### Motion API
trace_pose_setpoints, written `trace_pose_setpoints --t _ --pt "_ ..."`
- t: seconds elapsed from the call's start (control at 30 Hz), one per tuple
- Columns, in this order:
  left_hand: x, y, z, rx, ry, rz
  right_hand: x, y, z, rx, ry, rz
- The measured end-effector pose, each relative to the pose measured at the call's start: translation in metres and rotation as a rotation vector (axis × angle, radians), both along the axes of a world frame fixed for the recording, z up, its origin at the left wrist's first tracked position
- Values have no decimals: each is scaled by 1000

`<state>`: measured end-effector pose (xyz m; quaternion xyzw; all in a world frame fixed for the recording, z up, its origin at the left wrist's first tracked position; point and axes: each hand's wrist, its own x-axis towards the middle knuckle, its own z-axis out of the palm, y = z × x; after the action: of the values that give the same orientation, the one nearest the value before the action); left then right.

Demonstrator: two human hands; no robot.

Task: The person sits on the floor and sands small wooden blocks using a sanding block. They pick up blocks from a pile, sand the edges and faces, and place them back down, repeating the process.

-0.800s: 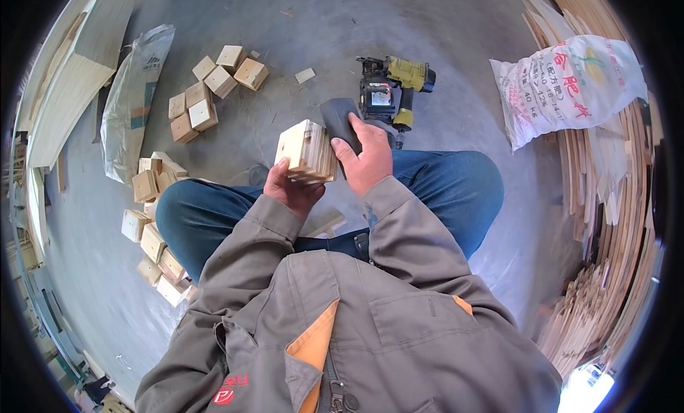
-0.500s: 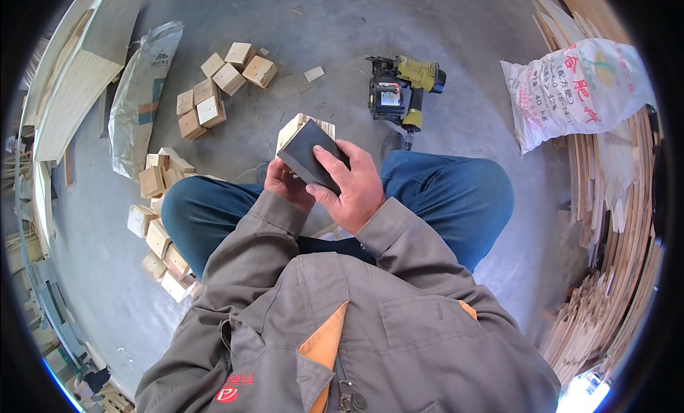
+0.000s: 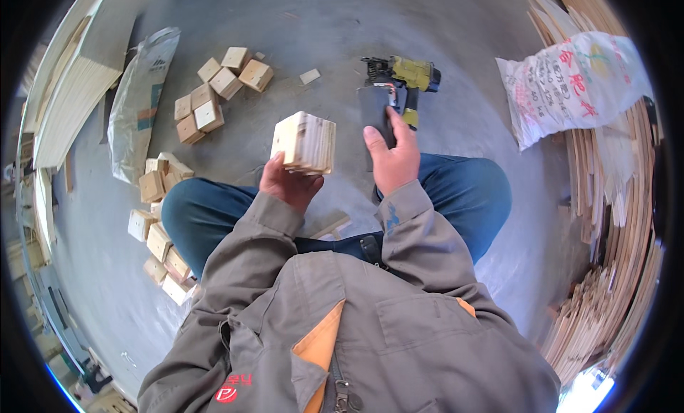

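Observation:
My left hand point(image 3: 288, 185) grips a pale block of layered wood point(image 3: 305, 142) from below, holding it up between my knees. The stacked layers show on its right side. To the right, my right hand point(image 3: 395, 160) is closed around a flat dark block point(image 3: 372, 110) that looks like a sanding block. Wood and sanding block are apart. Behind the sanding block, a yellow-green and black coil nail gun point(image 3: 413, 74) lies on the floor, partly hidden by it.
Several similar wooden blocks point(image 3: 209, 116) are grouped on the floor ahead left, with more point(image 3: 158, 236) beside my left knee. A white sack point(image 3: 573, 89) lies on stacked wood strips point(image 3: 605, 270) at the right. Panels point(image 3: 82, 92) and a flattened sack point(image 3: 142, 103) stand left.
My right hand has drawn the sanding block off the wooden block and away to the right, turning it more upright. My left hand keeps the wooden block, now uncovered, at nearly the same place.

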<state>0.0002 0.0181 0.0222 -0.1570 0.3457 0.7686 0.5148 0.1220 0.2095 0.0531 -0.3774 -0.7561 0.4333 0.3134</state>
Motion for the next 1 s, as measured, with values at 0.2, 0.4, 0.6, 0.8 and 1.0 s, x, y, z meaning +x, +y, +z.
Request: trace_pose_setpoints --t 0.2,0.4,0.6,0.8,1.0 --pt "-4 -4 -25 -438 8 195 -6 -10 -3 -108 157 35" --pt "7 2 -43 -159 -52 58 -15 -45 -21 21 -90 263" --pt "7 8 -24 -399 112 69 -14 -27 -15 -410 133 110" --pt "12 8 -13 -396 122 27 -15 -38 -21 -573 132 215" --pt "5 1 2 -345 183 33 -17 -30 -10 -521 124 166"
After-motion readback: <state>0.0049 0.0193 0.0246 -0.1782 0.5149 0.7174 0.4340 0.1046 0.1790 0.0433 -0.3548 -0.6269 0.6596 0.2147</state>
